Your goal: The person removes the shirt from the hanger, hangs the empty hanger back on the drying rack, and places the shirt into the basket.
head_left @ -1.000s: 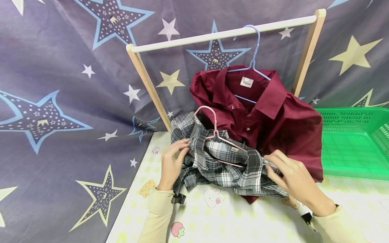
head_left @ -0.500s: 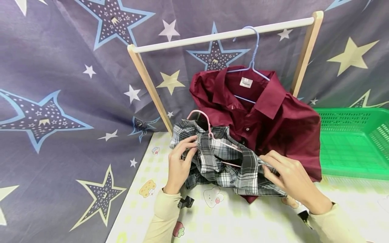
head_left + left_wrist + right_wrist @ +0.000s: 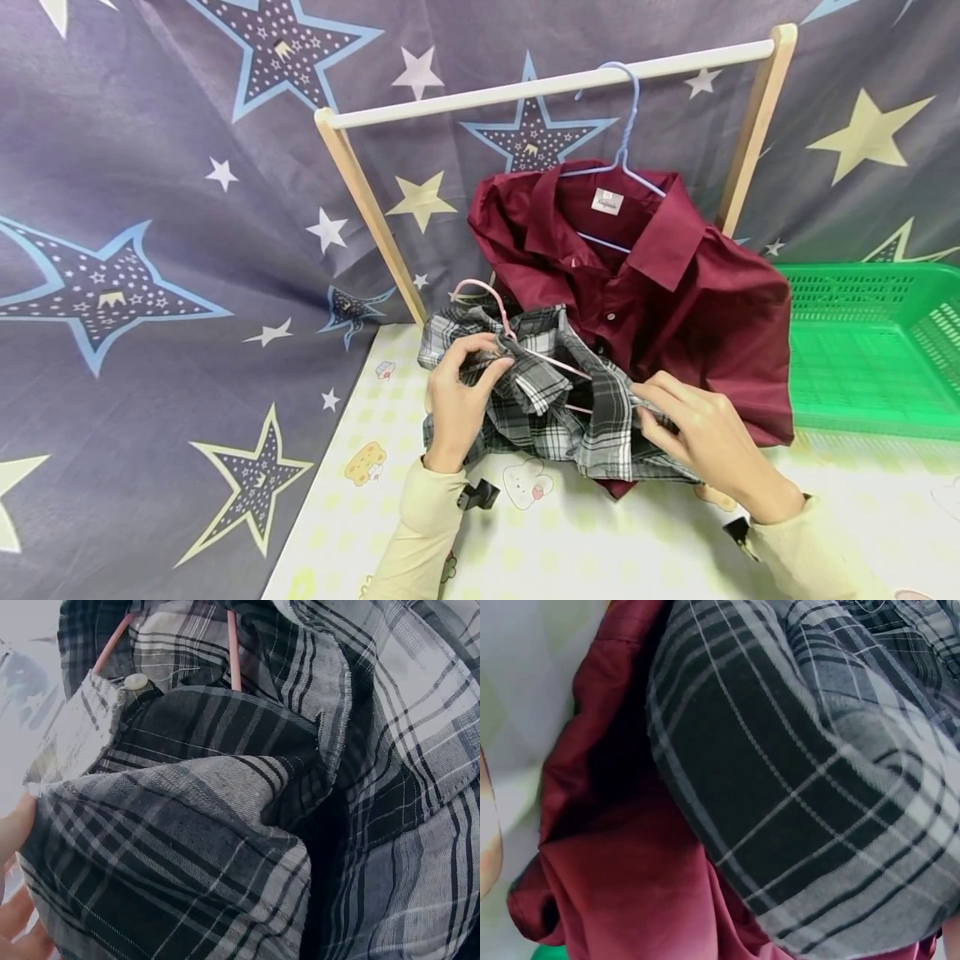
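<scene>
A grey, black and white plaid shirt (image 3: 551, 433) lies bunched on the table with a pink hanger (image 3: 501, 302) inside its collar, the hook sticking out at the upper left. My left hand (image 3: 459, 400) pinches the shirt's collar side between thumb and fingers, close below the hook. My right hand (image 3: 701, 429) pinches the shirt's other side at the right shoulder. In the left wrist view, two pink hanger bars (image 3: 235, 652) show behind the plaid cloth and a small white button (image 3: 136, 681). Plaid cloth (image 3: 757, 772) fills much of the right wrist view.
Behind the plaid shirt, a maroon shirt (image 3: 697, 333) hangs on a blue hanger (image 3: 628, 142) from the white rod (image 3: 465, 102) of a wooden-legged rack. A green basket (image 3: 855, 375) stands at the right. A star-printed curtain (image 3: 187, 333) backs the table (image 3: 540, 550).
My left hand has moved right, drawing the collar side over and inward. The pink hook has tipped to the left and lower. My right hand has shifted slightly left, still gripping the cloth.
</scene>
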A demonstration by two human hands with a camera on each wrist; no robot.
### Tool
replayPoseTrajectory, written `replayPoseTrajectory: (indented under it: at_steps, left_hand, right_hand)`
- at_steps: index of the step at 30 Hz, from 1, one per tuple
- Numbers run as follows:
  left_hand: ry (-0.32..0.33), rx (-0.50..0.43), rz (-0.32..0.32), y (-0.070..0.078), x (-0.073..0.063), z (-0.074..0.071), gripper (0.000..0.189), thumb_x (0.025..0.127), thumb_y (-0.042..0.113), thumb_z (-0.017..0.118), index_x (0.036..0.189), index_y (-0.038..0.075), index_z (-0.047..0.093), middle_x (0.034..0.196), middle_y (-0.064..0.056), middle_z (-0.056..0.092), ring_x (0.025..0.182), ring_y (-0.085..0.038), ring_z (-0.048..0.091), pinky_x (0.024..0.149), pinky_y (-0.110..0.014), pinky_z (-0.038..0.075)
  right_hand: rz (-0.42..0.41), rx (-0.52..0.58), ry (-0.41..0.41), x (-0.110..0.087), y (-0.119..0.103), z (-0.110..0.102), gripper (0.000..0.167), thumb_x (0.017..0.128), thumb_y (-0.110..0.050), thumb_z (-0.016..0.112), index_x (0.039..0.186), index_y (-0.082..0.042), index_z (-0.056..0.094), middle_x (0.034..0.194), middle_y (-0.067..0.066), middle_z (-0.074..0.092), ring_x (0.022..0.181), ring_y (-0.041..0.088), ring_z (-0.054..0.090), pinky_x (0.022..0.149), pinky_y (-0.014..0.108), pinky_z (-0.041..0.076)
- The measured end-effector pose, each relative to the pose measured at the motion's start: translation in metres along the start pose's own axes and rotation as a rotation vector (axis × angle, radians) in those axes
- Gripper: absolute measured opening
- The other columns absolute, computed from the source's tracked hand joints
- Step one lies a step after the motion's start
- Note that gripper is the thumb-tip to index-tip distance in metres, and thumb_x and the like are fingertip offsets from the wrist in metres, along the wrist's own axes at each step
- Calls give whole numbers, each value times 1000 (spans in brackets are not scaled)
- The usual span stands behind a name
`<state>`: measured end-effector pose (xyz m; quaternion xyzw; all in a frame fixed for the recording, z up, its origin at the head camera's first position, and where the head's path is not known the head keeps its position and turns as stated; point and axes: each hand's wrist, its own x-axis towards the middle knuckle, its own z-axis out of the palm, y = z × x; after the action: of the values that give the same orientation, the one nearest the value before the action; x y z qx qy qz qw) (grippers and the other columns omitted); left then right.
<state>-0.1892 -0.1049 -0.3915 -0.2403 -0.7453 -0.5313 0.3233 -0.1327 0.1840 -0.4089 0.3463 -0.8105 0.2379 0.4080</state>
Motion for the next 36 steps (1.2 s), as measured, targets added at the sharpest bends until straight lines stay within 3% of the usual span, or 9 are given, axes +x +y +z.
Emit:
replayPoseTrajectory:
  at_steps: [5,13,22,26,31,36]
  left_hand:
    - [-16,24,-25,1,1,3,39,82,14,80,119,11,69,106,-5,71,102,-18,66,96,-29,49]
    - [-53,44,-2,4,1,2,28,86,17,78,113,11,75,103,-4,69,101,-18,65,96,-30,49]
    - [-58,-8,53,11,1,9,23,85,9,78,106,3,76,103,-7,70,101,-21,66,96,-31,50]
    - [-69,-12,73,16,1,14,23,85,12,78,106,5,76,101,-6,70,99,-20,67,93,-32,51]
    - [-61,0,45,19,-1,16,22,85,12,78,106,7,77,99,-6,70,96,-20,67,92,-31,51]
    - [-46,7,7,21,-3,18,24,86,14,78,108,8,77,99,-5,70,97,-20,67,93,-31,51]
  right_hand:
    - [-4,23,-6,-2,1,1,32,100,-27,44,100,-10,71,89,-7,65,64,6,57,55,25,45]
    - [-14,20,-15,-2,1,-2,29,97,-27,45,94,-11,69,87,-8,64,62,6,57,52,24,43]
    - [93,71,-52,3,-6,-17,29,85,-18,50,106,-13,69,93,-12,63,66,0,53,57,21,42]
    - [110,82,-5,10,-13,-22,31,92,-26,50,110,-10,70,97,-7,65,74,4,56,63,23,44]
    - [67,102,64,21,-23,-22,42,98,-42,54,113,-8,72,103,2,67,84,12,62,68,26,47]
    - [31,111,33,28,-30,-17,38,99,-41,56,117,-13,74,110,7,66,92,17,60,74,28,44]
